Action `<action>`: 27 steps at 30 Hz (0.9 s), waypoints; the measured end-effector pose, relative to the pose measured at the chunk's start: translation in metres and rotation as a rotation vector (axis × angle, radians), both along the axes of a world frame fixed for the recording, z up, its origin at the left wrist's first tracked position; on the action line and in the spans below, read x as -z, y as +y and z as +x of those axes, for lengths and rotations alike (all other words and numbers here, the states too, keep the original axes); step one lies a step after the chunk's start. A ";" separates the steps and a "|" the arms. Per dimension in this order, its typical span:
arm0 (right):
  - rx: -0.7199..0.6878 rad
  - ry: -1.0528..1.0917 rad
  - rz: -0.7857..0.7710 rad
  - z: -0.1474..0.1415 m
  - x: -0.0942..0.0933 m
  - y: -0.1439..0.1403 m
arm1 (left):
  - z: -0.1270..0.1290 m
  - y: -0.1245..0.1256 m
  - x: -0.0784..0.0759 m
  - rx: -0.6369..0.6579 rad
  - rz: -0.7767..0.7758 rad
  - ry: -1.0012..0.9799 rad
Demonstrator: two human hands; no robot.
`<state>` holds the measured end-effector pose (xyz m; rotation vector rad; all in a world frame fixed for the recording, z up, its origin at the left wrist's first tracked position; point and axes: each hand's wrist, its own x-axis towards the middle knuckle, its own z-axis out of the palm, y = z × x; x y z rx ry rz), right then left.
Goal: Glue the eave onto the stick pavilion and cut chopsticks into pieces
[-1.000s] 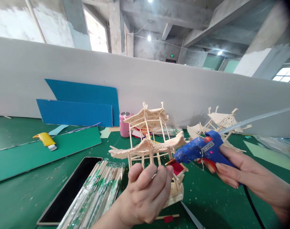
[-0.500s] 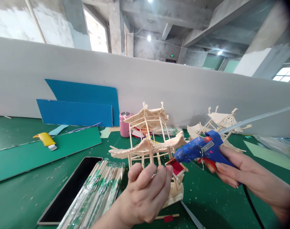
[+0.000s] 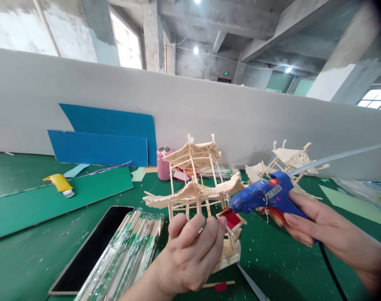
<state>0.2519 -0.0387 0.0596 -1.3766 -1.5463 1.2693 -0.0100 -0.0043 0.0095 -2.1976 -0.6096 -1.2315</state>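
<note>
My right hand (image 3: pixel 316 221) is wrapped round a blue hot glue gun (image 3: pixel 256 194), with a long clear glue stick (image 3: pixel 344 156) coming out of its back. The gun's copper nozzle points left and meets the fingertips of my left hand (image 3: pixel 196 251). Those fingers are closed in a pinch; what they hold is too small and too hidden to make out. Just behind the left hand stands a pagoda-like model (image 3: pixel 193 190) of wooden sticks with curved roofs. A red panel (image 3: pixel 232 219) shows on its right side. My left hand covers part of the model's lower front.
A packet of wooden sticks (image 3: pixel 124 255) overlaps a black tablet (image 3: pixel 90 251) on the left. A yellow utility knife (image 3: pixel 60 184) lies on a green board. Behind are a pink flask (image 3: pixel 163 163), blue boards (image 3: pixel 99 146) and another stick model (image 3: pixel 293 159). A blade (image 3: pixel 250 284) lies in front.
Hardly anything differs. Both hands and the glue gun keep their places, apart from a very slight shift.
</note>
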 end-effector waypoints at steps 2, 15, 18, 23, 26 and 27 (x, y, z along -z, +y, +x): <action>-0.014 -0.002 -0.002 -0.002 -0.001 0.001 | 0.000 -0.001 0.000 0.003 0.005 0.004; 0.043 0.002 0.016 -0.006 -0.003 0.002 | -0.001 -0.001 -0.001 0.016 0.000 0.014; 0.081 0.008 0.014 -0.006 -0.002 0.001 | -0.001 0.001 -0.001 0.021 0.010 0.020; 0.113 -0.044 0.013 -0.006 -0.003 0.000 | -0.001 0.000 0.001 0.028 0.006 0.021; 0.084 -0.094 0.034 -0.003 -0.004 0.000 | -0.001 0.000 0.003 0.026 -0.009 0.016; 0.083 -0.097 0.046 -0.002 -0.004 0.000 | -0.001 0.000 0.004 0.027 -0.002 0.012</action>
